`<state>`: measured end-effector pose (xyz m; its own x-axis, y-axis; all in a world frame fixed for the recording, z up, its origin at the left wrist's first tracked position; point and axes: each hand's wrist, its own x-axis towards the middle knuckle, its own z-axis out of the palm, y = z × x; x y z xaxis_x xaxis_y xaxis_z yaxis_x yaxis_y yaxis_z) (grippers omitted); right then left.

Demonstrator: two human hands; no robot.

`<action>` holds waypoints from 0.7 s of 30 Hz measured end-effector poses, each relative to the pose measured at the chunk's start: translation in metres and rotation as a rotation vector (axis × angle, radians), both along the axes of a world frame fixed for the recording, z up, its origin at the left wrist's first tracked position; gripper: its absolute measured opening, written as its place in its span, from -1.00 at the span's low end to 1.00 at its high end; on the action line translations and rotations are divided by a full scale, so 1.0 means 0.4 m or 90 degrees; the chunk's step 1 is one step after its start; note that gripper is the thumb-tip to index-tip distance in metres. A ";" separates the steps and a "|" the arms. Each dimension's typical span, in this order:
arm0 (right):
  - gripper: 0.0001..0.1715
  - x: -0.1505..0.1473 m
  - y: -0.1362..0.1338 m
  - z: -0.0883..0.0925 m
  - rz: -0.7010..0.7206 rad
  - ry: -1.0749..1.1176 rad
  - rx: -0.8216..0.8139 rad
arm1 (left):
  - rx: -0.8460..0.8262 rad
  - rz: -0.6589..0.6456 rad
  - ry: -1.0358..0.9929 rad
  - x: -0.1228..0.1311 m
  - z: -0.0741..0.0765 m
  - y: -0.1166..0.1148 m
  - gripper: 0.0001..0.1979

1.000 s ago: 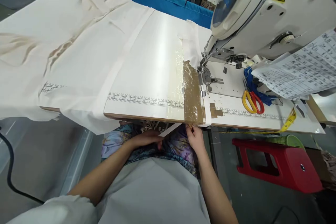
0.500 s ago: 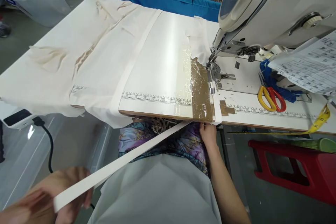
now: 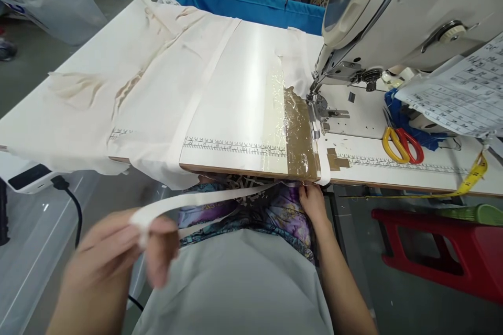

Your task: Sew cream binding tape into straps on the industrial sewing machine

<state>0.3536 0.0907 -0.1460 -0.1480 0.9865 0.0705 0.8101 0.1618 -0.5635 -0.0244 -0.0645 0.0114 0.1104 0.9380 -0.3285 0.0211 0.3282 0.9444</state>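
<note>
My left hand (image 3: pixel 129 251), low at the left and slightly blurred, pinches one end of a white fabric strip (image 3: pixel 212 198). From there the strip curves slackly over my lap toward my right hand (image 3: pixel 313 203). That hand is closed at the underside of the table's front edge, its fingertips partly hidden, and it appears to grip the strip there. A white band (image 3: pixel 324 165) hangs over the table edge just above it, below the sewing machine (image 3: pixel 393 21). Under the needle area lies a piece of white cloth (image 3: pixel 296 65).
Cream cloth pieces (image 3: pixel 157 84) cover the left of the white table (image 3: pixel 236 99). Yellow-and-red scissors (image 3: pixel 403 145), a yellow tape measure (image 3: pixel 477 172) and a paper sheet (image 3: pixel 463 89) are at the right. A red stool (image 3: pixel 436 256) stands below. Behind the table is a blue cloth bin (image 3: pixel 251 2).
My left hand has moved up and to the right, toward my lap. The strip, straight and taut before, now bends slackly. My right hand stays at the table edge.
</note>
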 end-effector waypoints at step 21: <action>-0.73 -0.068 -0.282 0.256 0.295 0.170 -0.057 | 0.171 -0.498 0.312 0.313 -0.039 0.135 -0.75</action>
<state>0.3264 -0.0220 -0.0438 -0.5576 0.8259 0.0834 0.4921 0.4098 -0.7680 0.1007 -0.0105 -0.0040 0.6446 0.7074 -0.2900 0.5552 -0.1723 0.8137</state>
